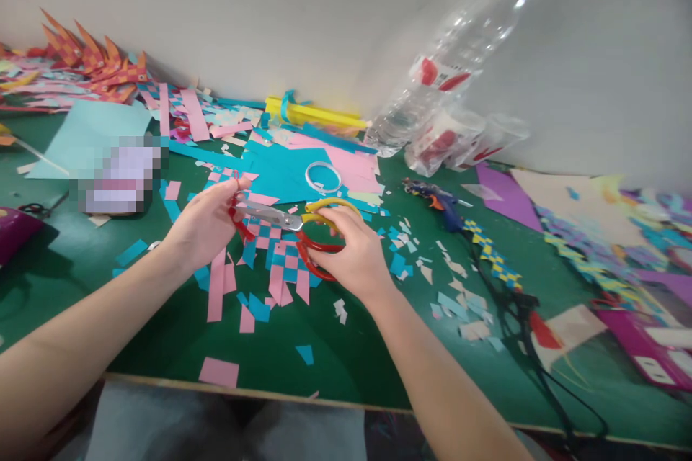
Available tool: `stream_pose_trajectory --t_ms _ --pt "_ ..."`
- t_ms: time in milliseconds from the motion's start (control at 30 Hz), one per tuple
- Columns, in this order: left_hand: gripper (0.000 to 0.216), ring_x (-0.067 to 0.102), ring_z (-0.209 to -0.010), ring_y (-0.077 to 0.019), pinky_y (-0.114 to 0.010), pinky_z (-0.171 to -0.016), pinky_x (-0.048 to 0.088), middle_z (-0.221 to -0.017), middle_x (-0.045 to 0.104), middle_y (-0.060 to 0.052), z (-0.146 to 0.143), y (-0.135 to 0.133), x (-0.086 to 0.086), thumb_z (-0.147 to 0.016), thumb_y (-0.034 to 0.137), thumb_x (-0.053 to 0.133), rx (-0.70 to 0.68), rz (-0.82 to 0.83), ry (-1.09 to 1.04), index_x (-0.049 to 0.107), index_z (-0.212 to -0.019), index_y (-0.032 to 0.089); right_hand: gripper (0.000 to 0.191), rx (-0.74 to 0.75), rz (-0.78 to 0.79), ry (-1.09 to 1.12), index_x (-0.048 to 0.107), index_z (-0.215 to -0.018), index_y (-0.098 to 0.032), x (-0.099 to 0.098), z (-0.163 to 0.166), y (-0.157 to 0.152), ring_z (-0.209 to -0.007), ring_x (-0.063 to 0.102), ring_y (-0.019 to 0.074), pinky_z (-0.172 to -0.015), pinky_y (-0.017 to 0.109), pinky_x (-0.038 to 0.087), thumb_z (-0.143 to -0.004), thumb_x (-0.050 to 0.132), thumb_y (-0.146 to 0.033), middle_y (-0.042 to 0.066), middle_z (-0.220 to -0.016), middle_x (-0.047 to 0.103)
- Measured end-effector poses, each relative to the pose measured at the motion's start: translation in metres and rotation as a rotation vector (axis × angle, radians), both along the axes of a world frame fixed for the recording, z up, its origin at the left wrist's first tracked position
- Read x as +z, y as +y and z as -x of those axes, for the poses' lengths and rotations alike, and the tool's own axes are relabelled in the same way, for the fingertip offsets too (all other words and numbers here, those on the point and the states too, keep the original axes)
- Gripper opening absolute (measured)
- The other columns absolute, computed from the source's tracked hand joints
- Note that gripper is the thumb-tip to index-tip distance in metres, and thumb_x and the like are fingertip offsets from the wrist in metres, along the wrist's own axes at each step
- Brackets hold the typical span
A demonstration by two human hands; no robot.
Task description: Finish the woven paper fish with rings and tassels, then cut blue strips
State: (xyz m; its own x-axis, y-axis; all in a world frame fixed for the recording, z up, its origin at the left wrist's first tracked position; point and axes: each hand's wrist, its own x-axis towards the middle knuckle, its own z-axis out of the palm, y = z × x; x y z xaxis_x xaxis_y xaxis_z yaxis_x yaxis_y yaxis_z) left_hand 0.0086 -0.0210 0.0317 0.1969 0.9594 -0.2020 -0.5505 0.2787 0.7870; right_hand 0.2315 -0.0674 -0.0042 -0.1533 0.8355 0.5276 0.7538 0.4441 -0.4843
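Observation:
My right hand (pixel 351 248) grips a pair of scissors (pixel 275 216) with one yellow and one red handle loop. Their blades point left, toward my left hand (pixel 208 212). Pinched in my left fingers is a red tassel (pixel 243 223), its loop above the fingertips and its fringe hanging below. The blade tips are close beside the tassel; whether they touch it I cannot tell. Beneath both hands lie pink and blue woven paper checks (pixel 289 259) with loose strips. Behind them are blue paper sheets (pixel 281 176) and a white tape ring (pixel 323 177).
Paper scraps cover much of the green table (pixel 346 346). A glue gun (pixel 440 205) with a trailing cord lies right of my hands. A tall plastic bottle (pixel 459 43) and plastic cups (pixel 446 140) stand by the wall. At left are a blurred-out phone (pixel 119 176) and orange woven paper pieces (pixel 102 61).

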Motion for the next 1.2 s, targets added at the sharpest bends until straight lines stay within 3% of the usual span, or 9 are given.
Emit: stream_pose_trajectory --t_ms 400,567,767,900,1033,1200 --pt "0.011 0.058 -0.076 -0.0130 -0.025 -0.066 0.049 -0.102 0.061 -0.005 0.008 -0.001 -0.011 -0.074 0.027 0.071 -0.229 -0.138 0.067 0.071 -0.071 0.016 0.041 0.045 0.021 -0.073 0.060 -0.111 -0.024 0.005 -0.013 0.003 -0.100 0.065 0.0262 -0.076 0.043 0.058 -0.072 0.068 -0.027 0.007 -0.109 0.068" --pt "0.010 0.059 -0.097 -0.0190 -0.030 -0.084 0.052 -0.107 0.060 -0.006 0.008 -0.002 -0.013 -0.073 0.027 0.072 -0.306 -0.164 0.118 0.074 -0.071 0.017 0.040 0.085 0.027 -0.105 0.059 -0.114 -0.024 0.008 -0.023 0.005 -0.105 0.063 0.0273 -0.082 0.046 0.056 -0.074 0.068 -0.026 0.008 -0.113 0.066" --pt "0.010 0.049 -0.114 -0.0235 -0.029 -0.086 0.051 -0.104 0.058 -0.008 0.010 -0.006 -0.014 -0.073 0.028 0.073 -0.459 -0.216 0.138 0.075 -0.068 0.019 0.036 0.178 0.009 -0.149 0.057 -0.112 -0.025 0.011 -0.027 0.006 -0.104 0.062 0.0261 -0.086 0.045 0.053 -0.077 0.068 -0.027 0.007 -0.111 0.067" --pt "0.013 0.048 -0.114 -0.0252 -0.032 -0.086 0.052 -0.102 0.058 -0.010 0.009 -0.008 -0.013 -0.075 0.028 0.072 -0.610 -0.280 0.157 0.076 -0.068 0.018 0.031 0.240 0.007 -0.178 0.056 -0.108 -0.027 0.013 -0.023 0.005 -0.100 0.063 0.0250 -0.087 0.045 0.049 -0.078 0.067 -0.028 0.004 -0.107 0.067" --pt "0.014 0.050 -0.112 -0.0264 -0.031 -0.079 0.053 -0.101 0.059 -0.012 0.007 -0.009 -0.011 -0.076 0.029 0.071 -0.605 -0.318 0.194 0.077 -0.069 0.018 0.031 0.276 -0.017 -0.190 0.054 -0.106 -0.026 0.016 -0.020 0.004 -0.099 0.063 0.0242 -0.085 0.043 0.046 -0.077 0.066 -0.024 0.004 -0.105 0.067" --pt "0.012 0.050 -0.112 -0.0264 -0.033 -0.084 0.053 -0.104 0.058 -0.010 0.007 -0.010 -0.017 -0.075 0.027 0.071 -0.618 -0.351 0.210 0.077 -0.067 0.021 0.035 0.313 -0.010 -0.226 0.052 -0.104 -0.024 0.018 -0.018 0.002 -0.097 0.062 0.0245 -0.084 0.041 0.043 -0.073 0.068 -0.022 0.003 -0.101 0.067"
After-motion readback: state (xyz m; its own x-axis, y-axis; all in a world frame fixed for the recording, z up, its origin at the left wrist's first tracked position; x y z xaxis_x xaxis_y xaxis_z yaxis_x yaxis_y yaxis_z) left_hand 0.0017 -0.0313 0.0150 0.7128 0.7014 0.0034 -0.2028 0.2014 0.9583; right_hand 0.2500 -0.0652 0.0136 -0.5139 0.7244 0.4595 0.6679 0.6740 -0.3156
